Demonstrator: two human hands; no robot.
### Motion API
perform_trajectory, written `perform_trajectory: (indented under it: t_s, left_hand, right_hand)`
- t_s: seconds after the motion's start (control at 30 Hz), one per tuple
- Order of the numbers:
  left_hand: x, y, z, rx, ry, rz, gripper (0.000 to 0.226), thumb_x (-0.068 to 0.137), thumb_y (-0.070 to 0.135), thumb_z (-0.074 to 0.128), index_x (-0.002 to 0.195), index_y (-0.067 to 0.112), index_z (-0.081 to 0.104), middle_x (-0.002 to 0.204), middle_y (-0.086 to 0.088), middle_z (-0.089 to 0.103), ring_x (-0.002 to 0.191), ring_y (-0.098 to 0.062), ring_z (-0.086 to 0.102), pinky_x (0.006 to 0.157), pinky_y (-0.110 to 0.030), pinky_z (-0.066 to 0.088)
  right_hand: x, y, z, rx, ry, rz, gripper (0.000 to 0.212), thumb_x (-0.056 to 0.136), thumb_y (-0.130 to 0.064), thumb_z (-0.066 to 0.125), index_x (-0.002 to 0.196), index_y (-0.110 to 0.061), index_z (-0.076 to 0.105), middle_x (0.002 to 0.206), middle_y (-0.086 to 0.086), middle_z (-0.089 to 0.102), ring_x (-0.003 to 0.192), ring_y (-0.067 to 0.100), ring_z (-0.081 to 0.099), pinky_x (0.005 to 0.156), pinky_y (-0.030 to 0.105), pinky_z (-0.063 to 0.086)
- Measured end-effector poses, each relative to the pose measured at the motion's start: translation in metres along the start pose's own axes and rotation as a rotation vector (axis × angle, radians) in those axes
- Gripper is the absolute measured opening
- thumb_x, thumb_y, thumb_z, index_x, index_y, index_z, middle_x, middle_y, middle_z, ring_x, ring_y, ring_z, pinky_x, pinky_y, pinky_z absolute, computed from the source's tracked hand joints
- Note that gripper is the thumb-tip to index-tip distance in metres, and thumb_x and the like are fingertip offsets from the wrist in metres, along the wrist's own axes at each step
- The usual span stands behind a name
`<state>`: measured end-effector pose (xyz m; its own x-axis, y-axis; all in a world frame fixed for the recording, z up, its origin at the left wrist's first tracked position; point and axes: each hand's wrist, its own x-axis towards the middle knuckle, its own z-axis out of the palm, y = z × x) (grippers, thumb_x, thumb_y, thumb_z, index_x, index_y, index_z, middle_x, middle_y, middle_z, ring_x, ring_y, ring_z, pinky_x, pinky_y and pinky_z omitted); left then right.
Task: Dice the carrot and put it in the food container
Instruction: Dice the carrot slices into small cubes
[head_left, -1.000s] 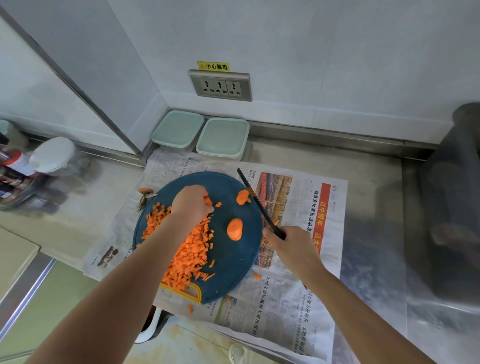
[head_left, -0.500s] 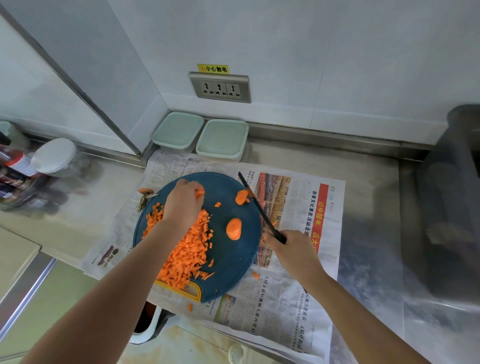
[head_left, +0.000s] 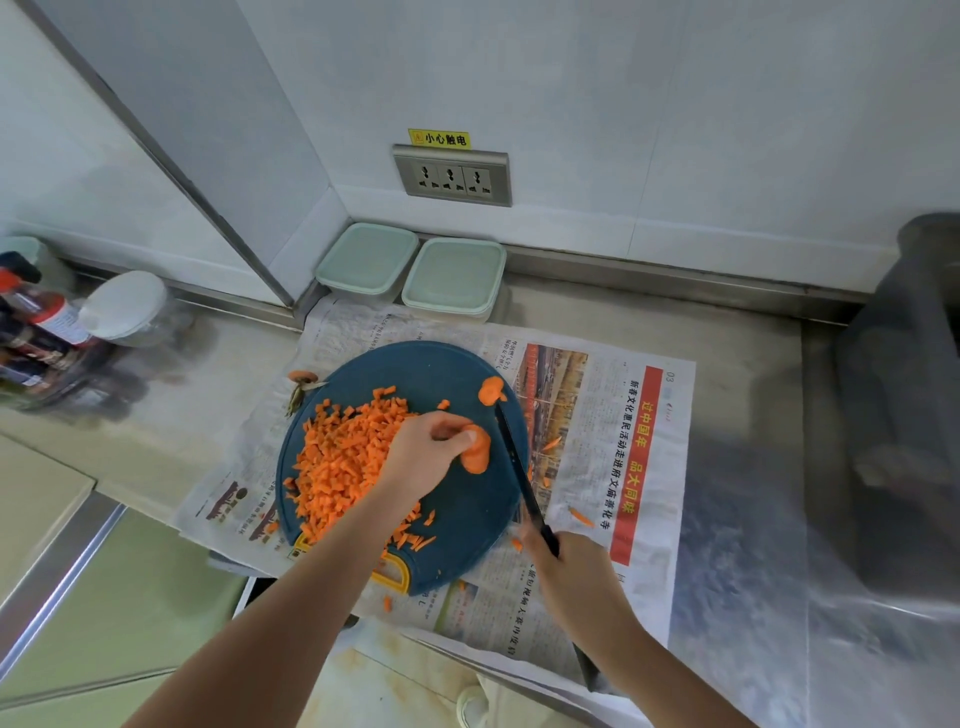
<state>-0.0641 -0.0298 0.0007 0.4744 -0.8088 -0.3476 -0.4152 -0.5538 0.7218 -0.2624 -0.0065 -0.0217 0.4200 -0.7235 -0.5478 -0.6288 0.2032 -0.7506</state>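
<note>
Left hand (head_left: 422, 453) has left the diced carrot (head_left: 340, 460) and now pinches a carrot slice (head_left: 477, 453) on the cutting board (head_left: 447, 366).
Right hand (head_left: 574, 574) grips the knife (head_left: 515, 460) beside it; food containers (head_left: 454, 275) still lidded, so more dicing likely.

Soft, even light is filling the scene, reading slightly cool and bluish on the white wall (head_left: 675, 104). A faint, diffuse shadow is spreading over the tabletop (head_left: 737, 364) beside the jar (head_left: 127, 306). The wide lens is bowing straight lines near the edges. The dark shape (head_left: 904, 415) at the right is looking smeared, while the diced carrot (head_left: 343, 457) in the middle is showing crisp and saturated.
</note>
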Motion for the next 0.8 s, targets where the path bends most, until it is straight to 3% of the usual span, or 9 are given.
perform_trajectory:
  t_s: [0.1,0.23,0.33,0.47,0.57,0.67,0.8]
  left_hand:
    - [0.002,0.000,0.002,-0.014,-0.008,-0.095,0.011,0.090,0.025,0.063,0.097,0.020,0.070,0.086,0.005,0.069,0.084,-0.015,0.066,0.085,-0.035,0.055]
    - [-0.004,0.003,0.010,0.104,0.040,-0.113,0.035,0.092,0.028,0.058,0.072,0.004,0.072,0.075,-0.016,0.070,0.072,-0.028,0.066,0.076,-0.038,0.055]
    - [-0.015,0.009,0.023,0.172,0.117,-0.058,0.042,0.097,0.028,0.051,0.075,0.000,0.072,0.064,-0.012,0.066,0.055,-0.020,0.054,0.060,-0.033,0.045]
    - [-0.021,0.013,0.033,0.139,0.170,-0.072,0.042,0.099,0.028,0.046,0.075,0.003,0.071,0.068,-0.009,0.067,0.053,-0.012,0.051,0.048,-0.021,0.035]
    - [-0.021,0.011,0.032,0.117,0.159,-0.092,0.043,0.100,0.027,0.042,0.079,-0.001,0.067,0.073,-0.014,0.066,0.060,-0.017,0.052,0.056,-0.027,0.038]
    - [-0.020,0.006,0.029,0.012,0.114,-0.142,0.036,0.097,0.015,0.041,0.084,-0.006,0.067,0.085,-0.022,0.068,0.071,-0.026,0.059,0.072,-0.043,0.048]
    - [-0.015,-0.003,0.020,-0.016,-0.006,-0.128,0.031,0.093,0.002,0.042,0.078,0.016,0.065,0.097,-0.020,0.070,0.093,-0.031,0.065,0.091,-0.048,0.050]
  right_hand:
    - [-0.001,-0.008,0.002,-0.060,-0.015,-0.009,0.052,0.100,-0.045,0.041,0.058,-0.014,0.035,0.048,-0.003,0.031,0.035,0.007,0.028,0.038,0.018,0.025]
    - [-0.001,-0.019,0.006,-0.177,-0.052,-0.027,0.051,0.102,-0.043,0.035,0.059,-0.015,0.037,0.052,-0.003,0.036,0.042,0.008,0.034,0.041,0.019,0.031]
    - [0.007,-0.027,0.004,-0.209,-0.060,-0.019,0.050,0.103,-0.042,0.034,0.060,-0.015,0.039,0.054,-0.002,0.039,0.042,0.008,0.036,0.039,0.018,0.029]
    - [0.019,-0.031,-0.005,-0.290,-0.058,-0.041,0.049,0.103,-0.040,0.035,0.062,-0.014,0.041,0.054,0.000,0.041,0.041,0.009,0.037,0.038,0.017,0.027]
    - [0.023,-0.029,-0.010,-0.308,-0.066,-0.030,0.049,0.102,-0.041,0.036,0.063,-0.013,0.043,0.055,0.001,0.042,0.043,0.010,0.038,0.039,0.018,0.027]
    - [0.026,-0.031,-0.014,-0.297,-0.081,-0.026,0.049,0.102,-0.041,0.037,0.063,-0.014,0.042,0.055,0.001,0.041,0.043,0.012,0.037,0.040,0.020,0.027]
    - [0.032,-0.033,-0.023,-0.326,-0.120,-0.041,0.045,0.102,-0.040,0.037,0.064,-0.017,0.041,0.056,0.002,0.039,0.046,0.015,0.038,0.044,0.023,0.029]
